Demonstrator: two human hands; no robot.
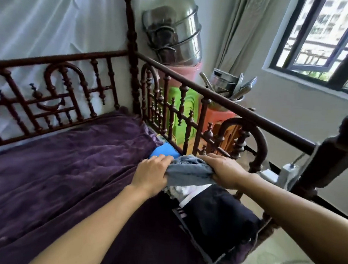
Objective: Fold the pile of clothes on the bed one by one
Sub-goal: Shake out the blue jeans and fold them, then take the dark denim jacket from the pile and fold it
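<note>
Head view: both hands, left hand [151,173] and right hand [225,171], grip the grey garment [188,171] stretched crosswise.

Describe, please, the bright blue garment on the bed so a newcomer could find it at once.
Follow the purple bedspread to the carved wooden rail on the window side. There, just beyond the left hand and the grey garment, lies the blue garment, the only vivid blue cloth.

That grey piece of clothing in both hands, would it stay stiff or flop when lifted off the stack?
Probably floppy: the grey garment bunches and wrinkles between the left hand and right hand. It likely weighs little, since its thin edge droops over the dark folded clothes.
</note>
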